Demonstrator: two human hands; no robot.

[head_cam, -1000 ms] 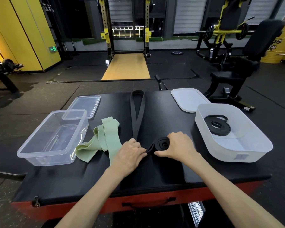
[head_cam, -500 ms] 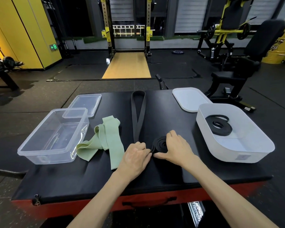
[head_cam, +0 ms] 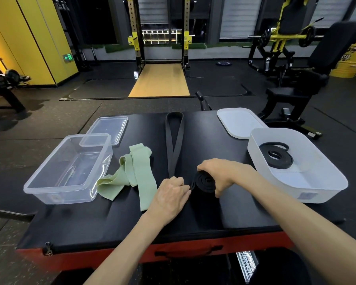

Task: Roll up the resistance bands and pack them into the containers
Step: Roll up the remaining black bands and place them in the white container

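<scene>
A long black resistance band [head_cam: 174, 138] lies stretched away from me on the black padded platform [head_cam: 111, 219]. Its near end is wound into a tight coil [head_cam: 204, 181]. My right hand [head_cam: 222, 173] grips that coil between thumb and fingers. My left hand [head_cam: 169, 197] presses on the band just left of the coil, fingers closed over it. A rolled black band [head_cam: 275, 155] lies inside the white tub [head_cam: 325, 182] at right. A loose green band [head_cam: 132, 171] lies crumpled beside the empty clear container [head_cam: 49, 192] at left.
A clear lid [head_cam: 108, 128] lies behind the clear container, and a white lid [head_cam: 238, 122] behind the white tub. The platform's red front edge is near me. Gym machines, a bench and a squat rack stand on the floor beyond.
The coil has grown tighter and stands more upright. My right hand has shifted from lying over it to gripping it from the right; my left hand stayed against the band.
</scene>
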